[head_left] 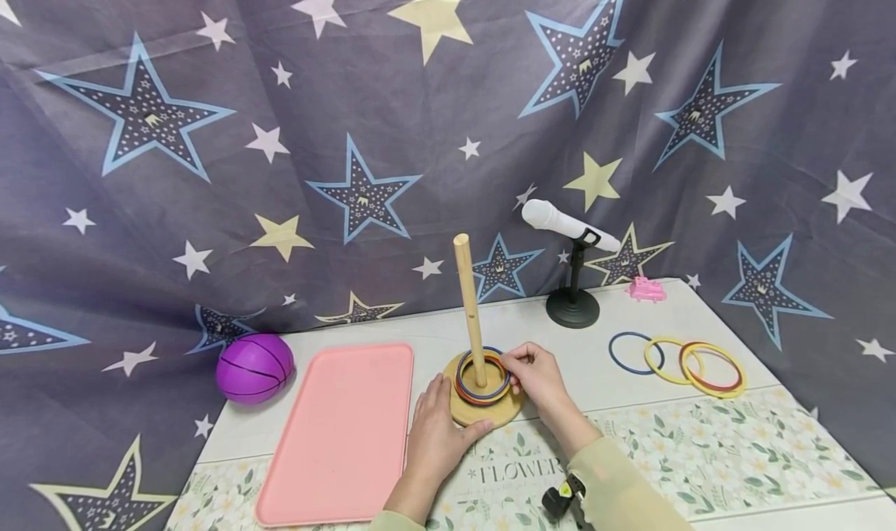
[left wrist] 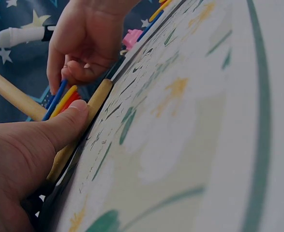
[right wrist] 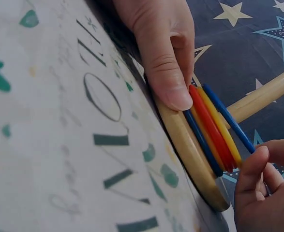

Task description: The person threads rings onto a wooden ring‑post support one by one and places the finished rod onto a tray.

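A wooden ring-toss stand [head_left: 470, 305] rises from a round base [head_left: 493, 417], its post upright with several thin rings around the foot. My left hand [head_left: 435, 444] holds the base at its near left edge, thumb pressing on the rim. Between thumb and index finger, my right hand [head_left: 537, 377] pinches the topmost blue ring [right wrist: 229, 117] at its right side. That ring circles the post and tilts slightly above the others in the right wrist view. Under it lie a yellow ring [right wrist: 221, 128], a red ring [right wrist: 209, 126] and a lower blue ring [right wrist: 202, 142].
Left of the stand lies a pink tray [head_left: 336, 438], with a purple ball [head_left: 254, 368] beyond it. A white microphone [head_left: 570, 224] on a black stand [head_left: 572, 308] and a pink toy [head_left: 647, 289] stand behind. Loose overlapping rings lie right, including a yellow ring [head_left: 721, 393].
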`<action>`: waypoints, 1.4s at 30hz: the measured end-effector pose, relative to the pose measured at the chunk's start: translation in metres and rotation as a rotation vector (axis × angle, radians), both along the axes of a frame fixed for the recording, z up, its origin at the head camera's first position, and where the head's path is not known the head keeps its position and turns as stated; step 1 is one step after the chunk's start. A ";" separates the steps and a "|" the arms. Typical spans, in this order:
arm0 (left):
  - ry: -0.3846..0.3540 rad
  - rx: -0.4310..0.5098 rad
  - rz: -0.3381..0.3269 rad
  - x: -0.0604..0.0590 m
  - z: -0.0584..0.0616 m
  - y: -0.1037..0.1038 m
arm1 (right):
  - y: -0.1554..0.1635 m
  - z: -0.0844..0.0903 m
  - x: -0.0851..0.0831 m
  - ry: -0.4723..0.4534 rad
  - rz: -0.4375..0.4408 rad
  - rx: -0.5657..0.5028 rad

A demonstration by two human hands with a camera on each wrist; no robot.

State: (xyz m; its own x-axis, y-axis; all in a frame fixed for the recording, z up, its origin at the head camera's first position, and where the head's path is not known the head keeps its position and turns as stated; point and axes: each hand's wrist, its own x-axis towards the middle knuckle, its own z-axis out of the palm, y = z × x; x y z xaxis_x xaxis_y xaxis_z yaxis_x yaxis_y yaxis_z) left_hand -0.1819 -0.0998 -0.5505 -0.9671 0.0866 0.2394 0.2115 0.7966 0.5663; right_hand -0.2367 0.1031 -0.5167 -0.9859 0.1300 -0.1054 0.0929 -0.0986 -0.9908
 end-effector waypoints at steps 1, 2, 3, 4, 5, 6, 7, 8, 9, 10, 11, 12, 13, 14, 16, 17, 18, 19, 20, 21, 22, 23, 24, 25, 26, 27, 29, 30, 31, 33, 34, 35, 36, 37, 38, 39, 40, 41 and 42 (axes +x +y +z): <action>-0.001 -0.001 0.000 0.000 0.000 0.000 | 0.000 -0.001 0.000 0.000 0.000 0.003; 0.000 -0.002 0.000 0.000 0.000 0.000 | 0.000 -0.001 0.000 0.000 -0.002 0.004; 0.002 -0.004 -0.001 0.000 0.000 0.000 | 0.000 -0.002 0.000 0.001 -0.003 0.010; 0.004 -0.004 -0.001 0.000 0.000 0.000 | 0.000 -0.003 0.000 0.003 -0.004 0.013; 0.004 -0.005 -0.001 0.000 0.000 0.001 | 0.000 -0.003 0.000 0.004 -0.005 0.019; 0.005 -0.005 -0.001 0.000 0.000 0.001 | 0.000 -0.004 0.000 0.005 -0.005 0.022; 0.005 -0.005 -0.001 0.000 0.000 0.001 | -0.001 -0.004 0.000 0.004 -0.005 0.029; 0.004 -0.004 -0.001 0.000 0.000 0.001 | -0.001 -0.005 0.000 0.007 -0.003 0.033; 0.006 -0.003 0.000 0.000 0.000 0.001 | -0.001 -0.005 0.000 0.006 0.000 0.038; 0.008 -0.003 0.001 -0.001 0.000 0.001 | -0.002 -0.006 0.000 0.004 0.003 0.042; 0.011 -0.003 0.003 -0.001 -0.001 0.001 | -0.002 -0.006 0.000 0.002 0.007 0.047; 0.009 -0.003 0.004 -0.001 -0.001 0.001 | -0.002 -0.005 0.000 0.001 0.010 0.051; 0.009 -0.005 0.006 -0.001 -0.001 0.001 | -0.003 -0.005 0.000 -0.002 0.013 0.057; 0.009 -0.007 0.008 -0.001 -0.002 0.001 | -0.003 -0.005 0.000 -0.004 0.015 0.060; 0.018 -0.006 0.008 -0.001 -0.002 0.001 | -0.003 -0.004 0.000 -0.013 0.017 0.071; 0.018 -0.005 0.008 -0.001 -0.003 0.001 | -0.003 -0.004 0.000 -0.013 0.018 0.077; 0.015 -0.006 0.008 -0.001 -0.003 0.001 | -0.003 -0.004 0.000 -0.015 0.019 0.083; 0.018 -0.005 0.008 -0.001 -0.003 0.001 | -0.003 -0.004 0.000 -0.015 0.020 0.088; 0.020 -0.005 0.007 -0.001 -0.003 0.000 | -0.003 -0.004 0.001 -0.014 0.022 0.088; 0.023 -0.004 0.006 -0.001 -0.003 0.000 | -0.003 -0.004 0.001 -0.012 0.024 0.089; 0.020 -0.006 0.007 -0.001 -0.004 0.000 | -0.003 -0.004 0.001 -0.009 0.026 0.088; 0.020 -0.008 0.007 -0.001 -0.004 0.000 | -0.002 -0.004 0.001 -0.007 0.029 0.089; 0.019 -0.010 0.007 -0.002 -0.004 0.000 | -0.002 -0.004 0.001 -0.006 0.031 0.087; 0.019 -0.011 0.007 -0.002 -0.004 0.000 | -0.001 -0.004 0.001 -0.005 0.034 0.084; 0.016 -0.011 0.008 -0.002 -0.004 0.001 | -0.001 -0.004 0.001 -0.005 0.036 0.082; 0.015 -0.010 0.008 -0.002 -0.004 0.001 | 0.000 -0.004 0.002 -0.002 0.037 0.082; 0.006 -0.008 0.010 -0.003 -0.004 0.001 | 0.001 -0.005 0.002 -0.003 0.041 0.078; 0.002 -0.005 0.010 -0.003 -0.004 0.001 | 0.002 -0.005 0.002 0.000 0.044 0.070; 0.001 -0.001 0.009 -0.003 -0.004 0.001 | 0.003 -0.005 0.003 0.002 0.046 0.066; 0.001 0.006 0.008 -0.003 -0.003 0.002 | 0.005 -0.006 0.003 0.006 0.049 0.053; 0.001 0.009 0.007 -0.003 -0.003 0.002 | 0.006 -0.006 0.003 0.004 0.051 0.048; 0.002 0.012 0.006 -0.003 -0.003 0.002 | 0.008 -0.006 0.004 0.005 0.049 0.045; 0.004 0.014 0.006 -0.003 -0.003 0.002 | 0.010 -0.006 0.004 0.007 0.045 0.042; 0.004 0.014 0.006 -0.003 -0.003 0.002 | 0.012 -0.006 0.004 0.006 0.039 0.046; 0.004 0.013 0.006 -0.003 -0.003 0.002 | 0.014 -0.006 0.005 0.007 0.033 0.049; 0.003 0.012 0.007 -0.003 -0.003 0.002 | 0.016 -0.006 0.005 0.005 0.024 0.054; 0.005 0.011 0.008 -0.003 -0.003 0.002 | 0.018 -0.005 0.005 0.005 0.016 0.065; 0.006 0.010 0.008 -0.003 -0.003 0.002 | 0.020 -0.005 0.005 0.004 0.009 0.073; 0.013 0.010 0.009 -0.003 -0.003 0.002 | 0.022 -0.004 0.006 0.007 0.004 0.081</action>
State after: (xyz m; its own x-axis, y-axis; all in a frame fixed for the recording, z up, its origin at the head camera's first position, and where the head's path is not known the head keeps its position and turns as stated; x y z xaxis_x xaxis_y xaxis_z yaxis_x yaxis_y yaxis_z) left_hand -0.1845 -0.0980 -0.5536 -0.9646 0.0760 0.2524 0.2119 0.7928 0.5714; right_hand -0.2310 0.1255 -0.5210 -0.9870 0.1344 -0.0882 0.0866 -0.0174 -0.9961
